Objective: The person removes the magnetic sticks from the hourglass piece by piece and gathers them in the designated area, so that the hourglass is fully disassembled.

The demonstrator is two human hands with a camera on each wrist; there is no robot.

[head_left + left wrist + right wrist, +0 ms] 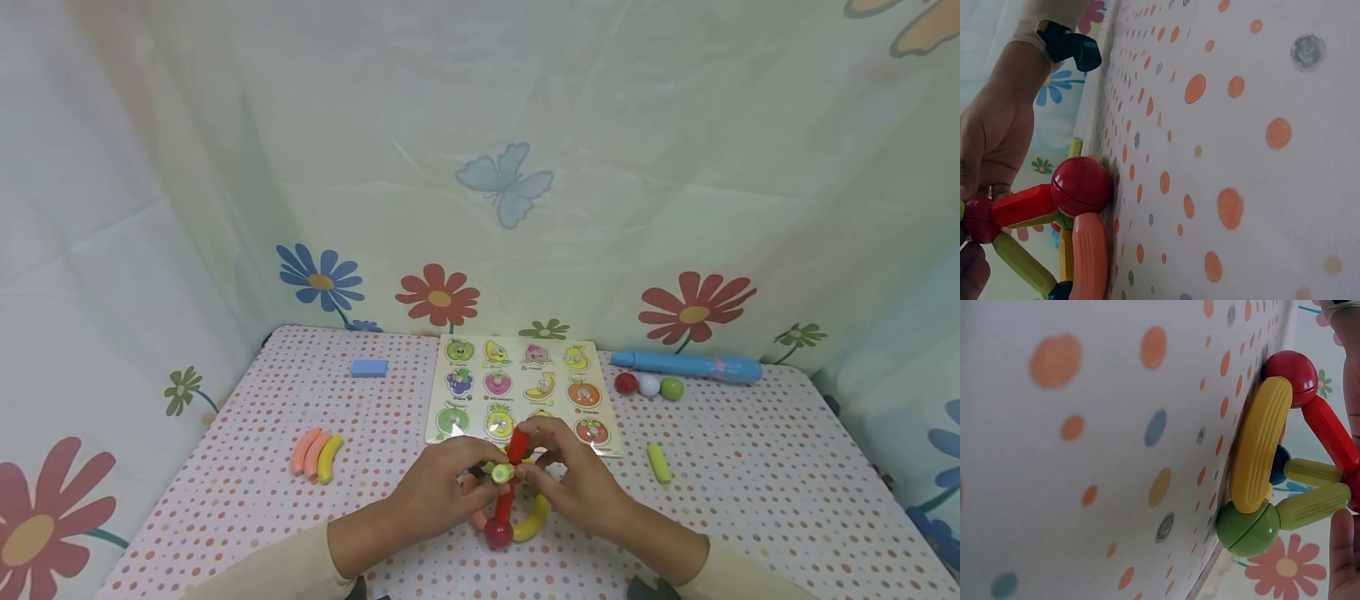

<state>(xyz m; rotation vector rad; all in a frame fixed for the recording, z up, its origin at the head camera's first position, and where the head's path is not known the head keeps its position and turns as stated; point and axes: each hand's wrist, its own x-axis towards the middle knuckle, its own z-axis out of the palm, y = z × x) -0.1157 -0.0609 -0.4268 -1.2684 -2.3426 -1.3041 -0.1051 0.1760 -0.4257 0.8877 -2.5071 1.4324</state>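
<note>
A pyramid-like frame of magnetic sticks and balls stands between both hands. Its base shows a red ball [498,533], a yellow curved stick [1261,444], a pink curved stick [1090,256], a green ball [1247,528] and a dark blue ball [1280,464]. A red stick [1022,205] and lime-green sticks [1313,505] slope up to a red top ball [980,219]. My left hand [442,483] pinches a lime-green stick [502,473] at the top, its end facing up. My right hand [577,479] pinches an upright red stick [517,446] beside it.
Behind the hands lies a fruit picture board [480,406]. Pink and yellow curved sticks [329,458] and a blue block [369,368] are on the left. To the right are a lime-green stick [659,463], three balls [648,385] and a blue tube-shaped thing [690,366].
</note>
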